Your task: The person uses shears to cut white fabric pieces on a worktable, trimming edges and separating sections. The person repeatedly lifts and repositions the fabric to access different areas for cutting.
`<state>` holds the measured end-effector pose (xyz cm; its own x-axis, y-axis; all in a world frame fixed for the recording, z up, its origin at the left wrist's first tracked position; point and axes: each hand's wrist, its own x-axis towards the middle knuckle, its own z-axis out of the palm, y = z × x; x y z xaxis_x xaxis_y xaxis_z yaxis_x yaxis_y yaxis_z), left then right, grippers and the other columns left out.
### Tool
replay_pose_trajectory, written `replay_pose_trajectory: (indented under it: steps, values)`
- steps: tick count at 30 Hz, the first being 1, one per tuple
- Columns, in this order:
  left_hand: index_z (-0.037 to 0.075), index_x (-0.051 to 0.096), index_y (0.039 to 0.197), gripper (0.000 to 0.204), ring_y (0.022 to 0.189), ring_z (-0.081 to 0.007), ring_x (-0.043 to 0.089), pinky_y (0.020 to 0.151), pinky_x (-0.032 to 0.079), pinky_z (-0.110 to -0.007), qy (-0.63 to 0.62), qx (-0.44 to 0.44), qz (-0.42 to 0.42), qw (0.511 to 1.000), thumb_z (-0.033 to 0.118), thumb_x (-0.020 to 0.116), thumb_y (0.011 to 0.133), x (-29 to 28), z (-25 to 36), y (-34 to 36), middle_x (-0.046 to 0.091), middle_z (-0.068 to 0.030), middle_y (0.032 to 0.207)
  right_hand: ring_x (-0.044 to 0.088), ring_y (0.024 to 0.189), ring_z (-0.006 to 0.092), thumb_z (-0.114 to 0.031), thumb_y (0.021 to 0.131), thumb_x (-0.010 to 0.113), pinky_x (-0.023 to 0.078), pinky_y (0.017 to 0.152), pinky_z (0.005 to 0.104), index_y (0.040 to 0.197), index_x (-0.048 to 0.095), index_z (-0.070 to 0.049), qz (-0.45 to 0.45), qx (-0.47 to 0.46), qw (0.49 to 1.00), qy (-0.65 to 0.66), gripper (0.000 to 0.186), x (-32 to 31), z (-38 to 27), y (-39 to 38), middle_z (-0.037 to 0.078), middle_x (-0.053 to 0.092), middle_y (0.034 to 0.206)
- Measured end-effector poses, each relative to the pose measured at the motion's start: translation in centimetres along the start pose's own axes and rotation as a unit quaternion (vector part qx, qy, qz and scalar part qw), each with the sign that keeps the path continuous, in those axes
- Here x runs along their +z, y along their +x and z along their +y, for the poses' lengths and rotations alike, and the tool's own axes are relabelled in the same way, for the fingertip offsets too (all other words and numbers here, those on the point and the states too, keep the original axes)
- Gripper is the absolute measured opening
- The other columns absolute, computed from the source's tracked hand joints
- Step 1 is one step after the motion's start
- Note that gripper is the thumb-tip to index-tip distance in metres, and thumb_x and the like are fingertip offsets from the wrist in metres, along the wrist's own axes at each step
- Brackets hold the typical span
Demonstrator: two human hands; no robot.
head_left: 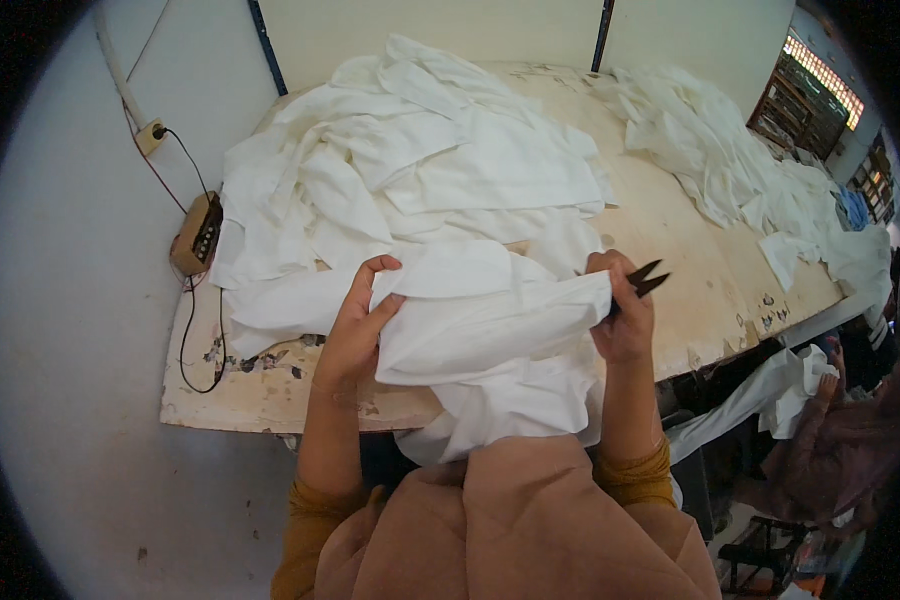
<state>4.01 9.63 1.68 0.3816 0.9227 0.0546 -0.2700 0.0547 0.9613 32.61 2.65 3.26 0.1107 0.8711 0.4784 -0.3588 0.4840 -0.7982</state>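
Observation:
A folded length of white cloth [490,325] stretches between my two hands above the table's near edge, and its lower part hangs toward my lap. My left hand [355,325] grips its left end, thumb on top and fingers bent over the fold. At the other end, my right hand [622,310] pinches the cloth's corner. Dark thread snips [648,277] are tucked in that same hand, their two pointed blades apart and pointing right. The handle of the snips is hidden in my palm.
A large heap of white cloth [420,150] covers the back left of the worn wooden table [700,335]. More white cloth [710,150] lies along the right side. A socket box [198,235] with cables stands at the left wall. Another person [830,440] handles white cloth at lower right.

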Motion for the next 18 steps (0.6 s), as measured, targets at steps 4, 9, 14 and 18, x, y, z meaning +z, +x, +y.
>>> replay_pose_trajectory:
  steps: [4, 9, 14, 18]
  values:
    - [0.007, 0.044, 0.129, 0.042, 0.114, -0.0224, 0.052, 0.102, 0.042, -0.036, 0.29, 0.154, 0.009, 0.944, -0.002, 0.056, 0.089, -1.6, -3.6, 2.0, 0.051, -0.0102, 0.126, 0.045, 0.073, 0.0051, -0.024, 0.097, 0.06, 0.036, 0.065, 0.022, 0.086, 0.057, -0.006, 0.039, 0.115, 0.991, -0.05, 0.021, -1.1, 2.5, -1.6, -0.005, 0.049, 0.08]
    - [0.006, 0.057, 0.12, 0.043, 0.119, -0.0322, 0.047, 0.105, 0.033, -0.041, 0.403, 0.33, 0.067, 0.851, 0.001, 0.064, 0.079, 2.0, -1.0, -0.8, 0.052, -0.0154, 0.125, 0.049, 0.075, 0.0102, -0.009, 0.088, 0.067, 0.038, 0.067, 0.0256, 0.087, 0.062, -0.002, -0.014, 0.015, 0.988, -0.152, 0.009, -0.6, 1.5, -2.7, -0.001, 0.054, 0.079]
    - [0.016, 0.068, 0.102, 0.032, 0.095, -0.0178, 0.059, 0.091, 0.037, -0.04, 0.55, 0.415, -0.06, 0.722, 0.009, 0.079, 0.073, 4.3, 0.4, -3.0, 0.066, 0.0, 0.107, 0.054, 0.077, 0.017, -0.002, 0.074, 0.074, 0.039, 0.071, 0.0287, 0.086, 0.071, -0.002, -0.14, -0.05, 0.963, -0.223, 0.013, -0.9, 0.3, -3.3, 0.004, 0.061, 0.078]
    - [0.019, 0.07, 0.089, 0.015, 0.073, -0.009, 0.057, 0.08, 0.036, -0.036, 0.529, 0.517, -0.003, 0.673, 0.013, 0.076, 0.078, 3.5, -1.1, -3.3, 0.067, 0.0097, 0.088, 0.056, 0.076, 0.0191, -0.002, 0.071, 0.075, 0.041, 0.07, 0.0299, 0.085, 0.073, -0.004, -0.204, -0.067, 0.924, -0.315, 0.015, -2.2, -0.4, -3.8, 0.005, 0.061, 0.078]
